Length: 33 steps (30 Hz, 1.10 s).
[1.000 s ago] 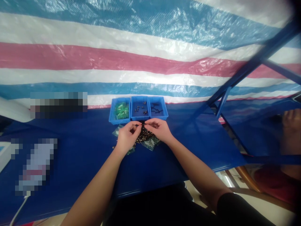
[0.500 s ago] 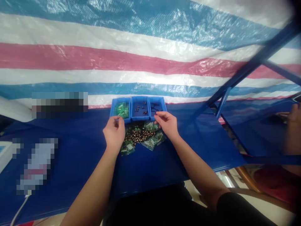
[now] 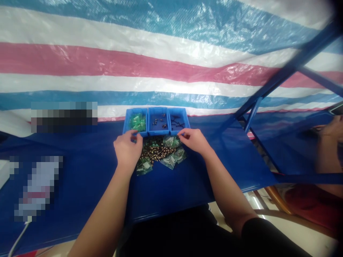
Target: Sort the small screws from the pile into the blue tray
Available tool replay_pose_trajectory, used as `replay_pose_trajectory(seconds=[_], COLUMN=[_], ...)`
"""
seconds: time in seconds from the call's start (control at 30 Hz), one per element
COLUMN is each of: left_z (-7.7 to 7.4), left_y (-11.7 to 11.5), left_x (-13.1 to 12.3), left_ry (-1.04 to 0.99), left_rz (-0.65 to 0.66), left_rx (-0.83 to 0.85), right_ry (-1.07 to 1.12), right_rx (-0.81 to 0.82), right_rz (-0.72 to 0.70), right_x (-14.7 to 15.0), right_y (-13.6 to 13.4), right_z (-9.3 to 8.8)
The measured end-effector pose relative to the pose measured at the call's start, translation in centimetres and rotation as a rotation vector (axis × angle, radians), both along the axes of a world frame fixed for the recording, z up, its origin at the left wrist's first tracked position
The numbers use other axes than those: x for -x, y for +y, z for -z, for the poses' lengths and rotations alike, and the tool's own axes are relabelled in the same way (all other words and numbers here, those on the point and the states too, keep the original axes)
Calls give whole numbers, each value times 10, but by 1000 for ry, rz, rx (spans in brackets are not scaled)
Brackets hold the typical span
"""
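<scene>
Blue rectangular plastic bins (image 3: pixel 148 120), three abreast; brassy metal parts (image 3: pixel 157 150) heaped alongside; left hand (image 3: pixel 128 150), right hand (image 3: pixel 195 140) flanking, grip state untellable.

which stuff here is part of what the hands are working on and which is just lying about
In hand: left hand by the left bin; right hand by the right bin; middle bin; pile of small parts with green packets between the hands.
Lying about: white cable, striped tarp, blue frame, another person's hand far right.
</scene>
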<state>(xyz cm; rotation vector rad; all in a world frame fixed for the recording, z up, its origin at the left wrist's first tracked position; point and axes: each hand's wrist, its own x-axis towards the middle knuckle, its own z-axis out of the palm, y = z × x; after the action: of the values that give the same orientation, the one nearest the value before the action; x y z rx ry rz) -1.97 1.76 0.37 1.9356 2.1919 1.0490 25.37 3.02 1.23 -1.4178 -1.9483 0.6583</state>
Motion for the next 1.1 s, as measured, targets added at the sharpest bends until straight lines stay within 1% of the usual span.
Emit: replay_pose_trajectory(seconds=[0.07, 0.17, 0.27, 0.37, 0.47, 0.57, 0.67, 0.73, 0.8, 0.9, 1.0, 1.1], left_z=[0, 1, 1, 1, 0, -1, -2, -2, -1, -1, -1, -1], left_y=[0, -1, -1, -2, -5, -10, -15, -18, -20, -23, -25, -26], left_x=[0, 1, 0, -4, -8, -12, -17, -21, -26, -32, -34, -34], left_ry=[-19, -43, -52, -59, -51, -58, -86, -107, -104, -83, -100, -124], left_rz=[10, 30, 26, 1, 8, 64, 174, 299, 433, 601, 684, 701], left_rx=[-9, -13, 13, 12, -38, -119, -177, -176, -139, -71, -28, 9], right_ry=[-138, -233, -270, -284, -307, -288, -110, 76, 260, 522, 682, 710], right_rx=[-15, -9, -5, 6, 11, -18, -17, 10, 71, 210, 321, 366], right_rz=[-43, -56, -48, -36, -46, -70, -112, -145, -168, -215, -307, -336], right_x=[-5, -4, 1, 3, 3, 5, 10, 15, 20, 30, 38, 44], right_y=[1, 3, 4, 3, 1, -3, -7, -10, -13, -15, -17, -19], right_z=[1, 5, 9, 9, 5, 0, -5, -7, -6, -2, -1, -1])
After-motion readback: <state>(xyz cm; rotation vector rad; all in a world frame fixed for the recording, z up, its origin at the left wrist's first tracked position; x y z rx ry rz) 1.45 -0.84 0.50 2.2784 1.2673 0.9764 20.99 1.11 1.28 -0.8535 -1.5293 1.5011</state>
